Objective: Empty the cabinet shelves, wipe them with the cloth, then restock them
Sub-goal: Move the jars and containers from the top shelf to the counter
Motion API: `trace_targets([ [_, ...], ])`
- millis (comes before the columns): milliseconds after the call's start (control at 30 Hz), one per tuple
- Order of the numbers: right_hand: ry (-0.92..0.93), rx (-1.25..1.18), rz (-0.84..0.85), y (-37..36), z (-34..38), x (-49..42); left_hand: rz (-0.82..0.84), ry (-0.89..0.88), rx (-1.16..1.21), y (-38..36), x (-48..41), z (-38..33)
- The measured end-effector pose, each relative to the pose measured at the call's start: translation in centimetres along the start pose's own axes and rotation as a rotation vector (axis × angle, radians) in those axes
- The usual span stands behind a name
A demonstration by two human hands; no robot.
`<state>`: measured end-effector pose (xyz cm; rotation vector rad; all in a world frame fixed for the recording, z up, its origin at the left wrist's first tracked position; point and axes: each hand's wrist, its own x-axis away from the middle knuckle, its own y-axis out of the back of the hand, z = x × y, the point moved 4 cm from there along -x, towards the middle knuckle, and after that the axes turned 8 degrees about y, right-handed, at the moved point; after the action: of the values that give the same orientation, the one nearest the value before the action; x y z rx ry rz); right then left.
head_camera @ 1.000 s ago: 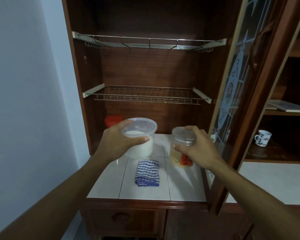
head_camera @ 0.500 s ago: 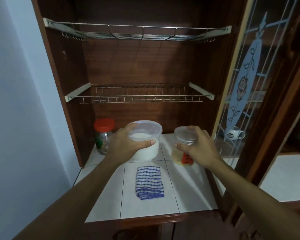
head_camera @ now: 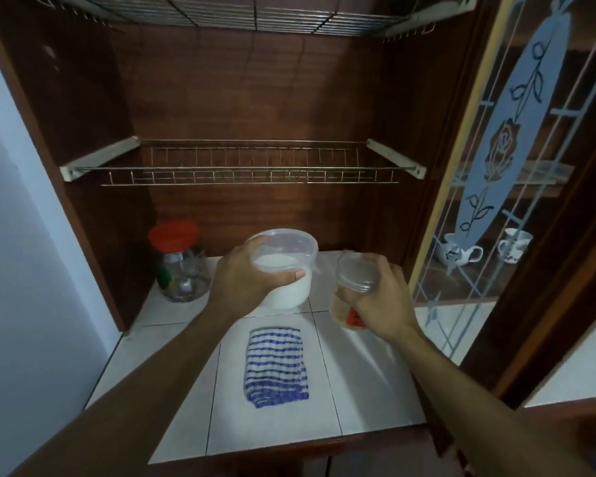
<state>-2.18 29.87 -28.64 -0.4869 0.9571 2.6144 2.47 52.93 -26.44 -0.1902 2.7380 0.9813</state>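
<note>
left hand (head_camera: 245, 280) grasps the tub (head_camera: 286, 270), right hand (head_camera: 375, 297) the jar (head_camera: 353, 287) near the table's back edge; top-only grasps risk lids popping.

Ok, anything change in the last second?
No object visibly moved; only the head camera came closer, bringing the red-lidded glass jar fully into view at the left. The left grip still holds the white tub from above, the right grip still holds the small clear jar by its lid, and the striped cloth lies folded on the tiled counter.
</note>
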Motion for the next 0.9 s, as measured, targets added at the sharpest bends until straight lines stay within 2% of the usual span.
trace_targets([
  [300, -0.089, -0.015, -0.036, -3.1, -4.2, -2.5, -0.032, 0.017, -0.016, -4.2, -3.1, 0.7],
  [500, -0.171, -0.096, -0.072, -5.7, -6.2, -4.4, 0.018, -0.005, 0.045, -6.8, -6.0, 2.0],
  [700, -0.259, -0.009, -0.159, -6.7, -7.8, -6.9, 0.071, 0.041, 0.186, -9.5, -8.6, 3.8],
  [900, -0.352, 0.074, -0.166, -7.8, -10.0, -9.6, 0.1, 0.082, 0.202, -12.8, -10.7, 5.1],
])
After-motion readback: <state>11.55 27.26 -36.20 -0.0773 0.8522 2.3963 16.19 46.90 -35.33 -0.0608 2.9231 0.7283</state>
